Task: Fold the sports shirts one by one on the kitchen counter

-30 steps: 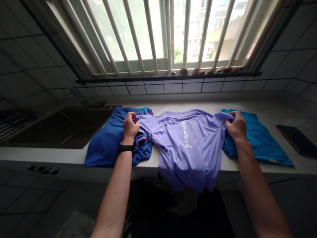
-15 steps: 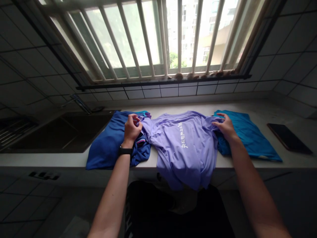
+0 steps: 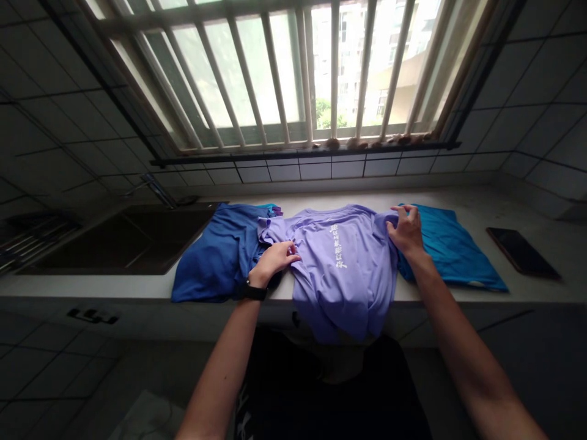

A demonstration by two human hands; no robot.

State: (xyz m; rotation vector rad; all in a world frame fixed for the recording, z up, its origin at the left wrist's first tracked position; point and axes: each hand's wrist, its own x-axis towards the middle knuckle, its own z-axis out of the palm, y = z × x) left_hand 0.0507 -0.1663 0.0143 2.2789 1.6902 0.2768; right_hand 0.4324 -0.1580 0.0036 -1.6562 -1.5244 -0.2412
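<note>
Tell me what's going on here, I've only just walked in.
A person at a white counter has both hands on a lilac T-shirt with white lettering: the left hand on one side, the right hand on the other. The shirt's lower part hangs over the counter edge. A blue shirt lies to the left, a teal shirt to the right.

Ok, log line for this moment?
left hand: flat on lavender T-shirt | right hand: fingers on shirt's right edge | beside: blue shirt, teal shirt

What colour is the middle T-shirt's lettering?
White lettering on the lavender T-shirt, shown in the head view.
</note>
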